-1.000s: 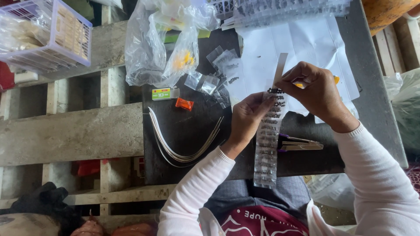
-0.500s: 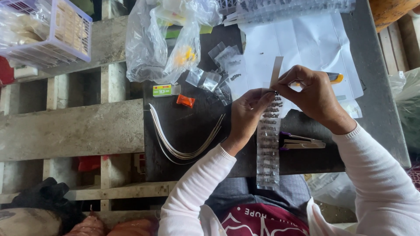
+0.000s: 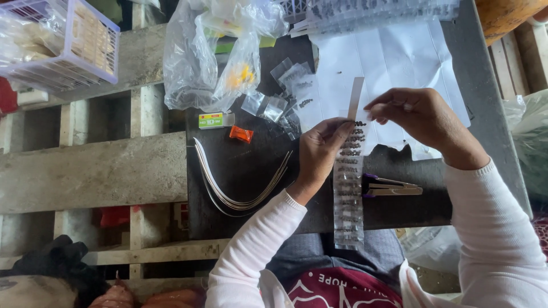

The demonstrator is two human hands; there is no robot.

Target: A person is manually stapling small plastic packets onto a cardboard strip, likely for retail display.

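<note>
Dark desk (image 3: 240, 165) over pale wooden slats, seen from above; items listed near to far.

- Clear plastic strip (image 3: 348, 188) of small pockets with dark bits: hangs over the near desk edge toward the lap, upper end raised between both hands, apparently so the pockets stay flat and readable.
- Left hand (image 3: 319, 151): fingers pressed together along the strip's left edge, steadying it.
- Right hand (image 3: 414, 117): fingertips pinching at the strip's top, beside a thin pale slip (image 3: 356, 97) standing upright.
- Purple-handled tool (image 3: 391, 186): lying flat just right of the strip, within easy reach.
- Curved wires (image 3: 228, 188): bundled in an arc left of the left hand, well apart from the strip.
- Orange wrapper (image 3: 241, 134) and small green box (image 3: 212, 120): on bare desk, mid-left.
- White paper sheet (image 3: 394, 63): spread under the working zone, far right.
- Clear plastic bags (image 3: 205, 57): heaped at the far edge.
- White basket (image 3: 85, 51): far left, off the desk.

Open room: bare desk between wires and strip; the left edge drops to gaps between slats.
</note>
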